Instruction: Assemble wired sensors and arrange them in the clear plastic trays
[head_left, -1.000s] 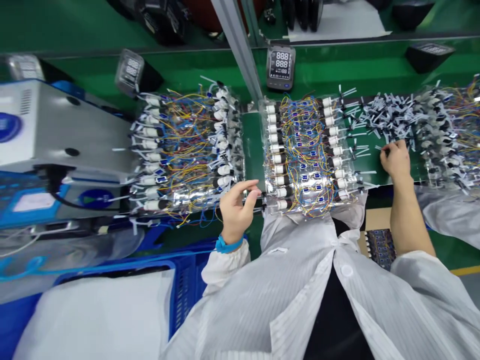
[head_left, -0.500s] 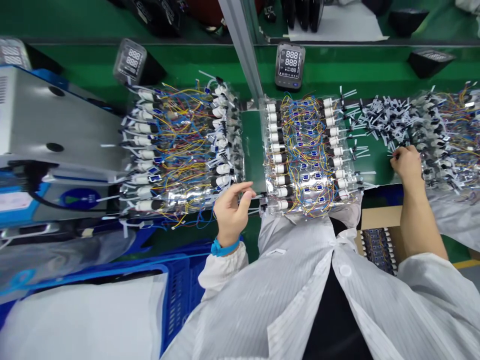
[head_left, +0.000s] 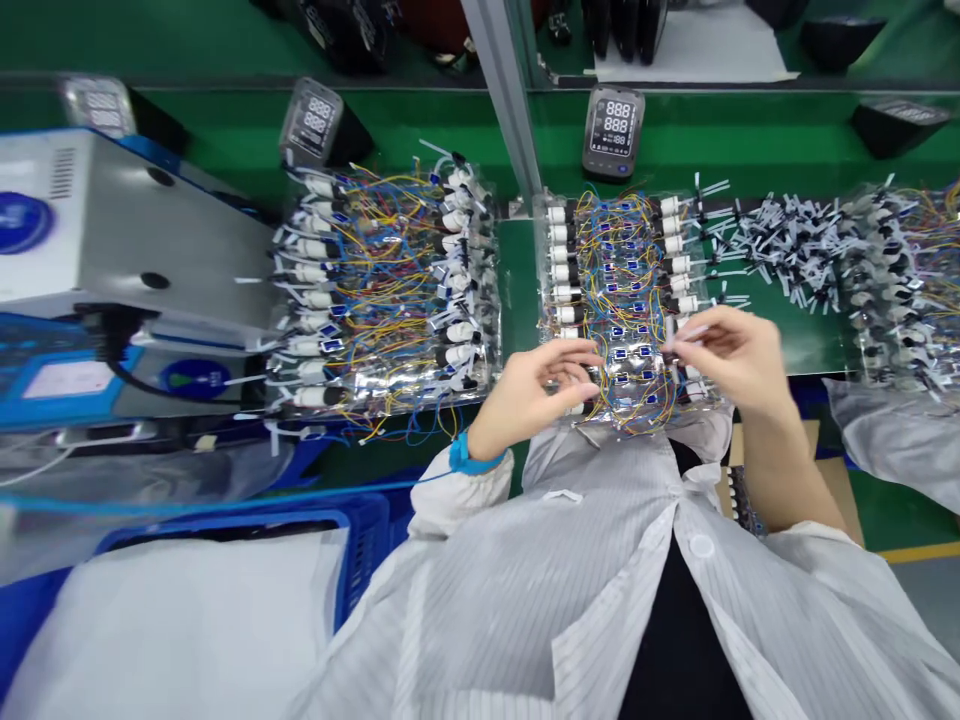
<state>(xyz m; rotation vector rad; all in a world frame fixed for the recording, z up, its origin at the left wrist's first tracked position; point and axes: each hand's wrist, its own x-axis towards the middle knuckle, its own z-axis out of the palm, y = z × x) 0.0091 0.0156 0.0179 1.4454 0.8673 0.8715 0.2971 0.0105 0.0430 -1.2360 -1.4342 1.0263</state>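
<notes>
A tray-like plastic sheet of white cylindrical parts with wires and small blue components [head_left: 619, 285] lies in front of me. My left hand [head_left: 544, 385] is over its lower left edge, fingers curved and apart, with nothing visible between them. Over the lower right edge, my right hand [head_left: 724, 355] pinches a small white-and-black strip piece [head_left: 670, 333] between thumb and fingers. A heap of similar small strip pieces [head_left: 795, 240] lies to the right of the sheet. A blue band circles my left wrist.
Another wired sheet [head_left: 382, 290] lies on the left, one more [head_left: 930, 280] at far right. A metal post [head_left: 506, 90], display units [head_left: 613, 132] and a grey machine [head_left: 172, 260] stand around. A blue crate [head_left: 360, 560] is below left, a cardboard box [head_left: 840, 490] below right.
My right hand has moved left from the heap to the middle sheet, bringing a small piece. My left hand has moved right onto the sheet's edge, its fingers spread more. The view has shifted slightly.
</notes>
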